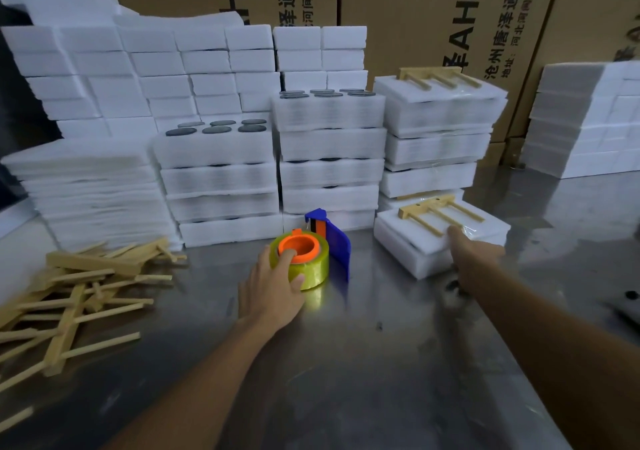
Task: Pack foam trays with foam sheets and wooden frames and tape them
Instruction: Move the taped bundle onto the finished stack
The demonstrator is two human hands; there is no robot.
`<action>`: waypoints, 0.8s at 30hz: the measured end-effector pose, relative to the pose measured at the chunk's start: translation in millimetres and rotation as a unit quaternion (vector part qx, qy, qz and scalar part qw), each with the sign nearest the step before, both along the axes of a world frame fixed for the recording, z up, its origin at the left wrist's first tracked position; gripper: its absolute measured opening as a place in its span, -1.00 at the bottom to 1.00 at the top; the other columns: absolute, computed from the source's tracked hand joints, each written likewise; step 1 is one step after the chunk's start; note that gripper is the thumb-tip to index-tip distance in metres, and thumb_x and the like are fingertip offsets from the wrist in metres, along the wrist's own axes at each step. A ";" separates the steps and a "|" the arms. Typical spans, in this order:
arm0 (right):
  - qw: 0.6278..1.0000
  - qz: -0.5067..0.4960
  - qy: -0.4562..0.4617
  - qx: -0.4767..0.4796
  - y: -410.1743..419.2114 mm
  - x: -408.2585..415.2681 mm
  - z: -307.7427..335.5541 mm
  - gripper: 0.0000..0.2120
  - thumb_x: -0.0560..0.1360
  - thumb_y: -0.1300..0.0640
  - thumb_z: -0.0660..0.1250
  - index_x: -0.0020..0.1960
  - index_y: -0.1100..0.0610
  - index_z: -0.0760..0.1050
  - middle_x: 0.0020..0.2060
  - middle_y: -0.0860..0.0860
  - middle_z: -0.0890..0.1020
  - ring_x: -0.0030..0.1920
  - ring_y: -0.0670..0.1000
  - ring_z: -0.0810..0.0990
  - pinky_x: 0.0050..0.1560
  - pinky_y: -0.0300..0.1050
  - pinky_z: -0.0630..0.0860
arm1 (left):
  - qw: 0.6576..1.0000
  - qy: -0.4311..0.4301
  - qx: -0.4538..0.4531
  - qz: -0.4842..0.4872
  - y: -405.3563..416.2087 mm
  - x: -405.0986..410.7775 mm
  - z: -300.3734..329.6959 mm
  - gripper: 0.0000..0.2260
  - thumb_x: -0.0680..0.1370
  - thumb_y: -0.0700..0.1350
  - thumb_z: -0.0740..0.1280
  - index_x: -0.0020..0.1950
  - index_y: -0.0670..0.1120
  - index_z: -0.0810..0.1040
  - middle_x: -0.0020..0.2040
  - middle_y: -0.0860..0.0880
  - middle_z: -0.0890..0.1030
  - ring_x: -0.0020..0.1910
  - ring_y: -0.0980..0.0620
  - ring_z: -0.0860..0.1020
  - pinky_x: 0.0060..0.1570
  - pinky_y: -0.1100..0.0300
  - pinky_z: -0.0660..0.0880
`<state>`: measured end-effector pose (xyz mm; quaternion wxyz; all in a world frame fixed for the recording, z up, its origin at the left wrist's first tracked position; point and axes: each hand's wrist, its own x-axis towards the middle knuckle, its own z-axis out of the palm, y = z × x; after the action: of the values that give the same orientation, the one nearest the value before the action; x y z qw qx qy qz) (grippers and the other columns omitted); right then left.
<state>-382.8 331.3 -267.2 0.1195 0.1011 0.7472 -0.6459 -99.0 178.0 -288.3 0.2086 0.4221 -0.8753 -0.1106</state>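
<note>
Steel counter (381,363), foam stacks along back edge. Left hand (273,290) fingers curled on tape roll (304,259); right hand (474,259) fingers gripping foam tray (415,241) under wooden frame (440,214).

Bare steel table (363,363) lies open in front; foam stacks (329,158) wall the back.

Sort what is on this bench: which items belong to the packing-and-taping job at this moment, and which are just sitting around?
In use:
- left hand gripping the tape dispenser
- right hand on the foam tray bearing a wooden frame

Lying about:
- loose wooden frames, far left
- foam sheets
- stacked disc-filled trays
- cardboard boxes behind
</note>
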 end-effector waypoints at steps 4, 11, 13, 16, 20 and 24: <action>0.990 0.094 -0.105 -0.019 1.5 4.2 7.1 -0.18 0.37 -0.28 0.49 0.42 0.16 0.32 0.09 0.17 0.60 -0.18 0.08 0.61 -0.49 -0.13 0.51 | 1.000 -0.001 0.002 0.010 2.7 -2.2 -2.7 -0.59 0.61 0.08 0.21 0.45 0.15 0.24 0.56 -0.07 0.11 0.38 -0.18 0.35 0.21 -0.09 0.37; 0.990 0.065 -0.081 -0.092 -9.1 1.1 4.4 -0.43 0.58 -0.03 0.35 0.46 0.14 0.18 -0.05 0.24 0.61 -0.42 0.12 0.66 -0.55 -0.03 0.58 | 1.000 -0.004 -0.001 0.009 1.3 1.1 -2.4 -0.60 0.61 0.10 0.20 0.44 0.18 0.23 0.55 -0.05 0.12 0.37 -0.18 0.38 0.20 -0.08 0.38; 0.992 0.052 -0.057 -0.097 -12.1 0.4 0.5 -0.41 0.59 -0.03 0.32 0.48 0.13 0.13 0.04 0.23 0.57 -0.35 0.11 0.66 -0.48 0.01 0.62 | 1.000 -0.006 -0.004 0.006 1.2 2.5 -2.1 -0.60 0.61 0.11 0.19 0.45 0.18 0.23 0.55 -0.04 0.13 0.36 -0.18 0.39 0.21 -0.08 0.38; 0.994 0.042 -0.034 -0.091 -13.7 -1.8 -4.4 -0.37 0.61 -0.07 0.29 0.51 0.09 0.04 0.20 0.23 0.54 -0.03 0.21 0.68 -0.10 0.19 0.68 | 1.000 -0.009 -0.005 0.002 0.7 3.3 -1.9 -0.59 0.62 0.12 0.18 0.46 0.18 0.22 0.56 -0.04 0.12 0.38 -0.17 0.38 0.23 -0.10 0.37; 0.993 0.051 -0.042 -0.102 -11.2 -2.6 -1.3 -0.37 0.60 -0.11 0.31 0.51 0.06 0.07 0.23 0.19 0.49 0.08 0.22 0.63 -0.12 0.20 0.67 | 1.000 -0.013 0.009 0.003 1.1 2.7 -2.7 -0.58 0.63 0.12 0.16 0.48 0.18 0.20 0.58 -0.04 0.07 0.42 -0.16 0.34 0.27 -0.14 0.33; 0.988 0.051 -0.054 -0.137 -4.9 7.0 -9.2 -0.43 0.62 -0.18 0.23 0.48 0.13 0.23 0.09 0.16 0.56 -0.12 0.12 0.64 -0.32 0.00 0.64 | 1.000 -0.010 0.025 -0.015 -0.3 6.4 -2.5 -0.48 0.62 0.17 0.19 0.54 0.20 0.11 0.61 -0.01 -0.02 0.43 -0.20 0.34 0.29 -0.17 0.33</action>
<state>-375.8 326.4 -276.4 0.2055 0.0805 0.6483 -0.7287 -92.6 177.8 -290.9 0.1872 0.4155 -0.8804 -0.1313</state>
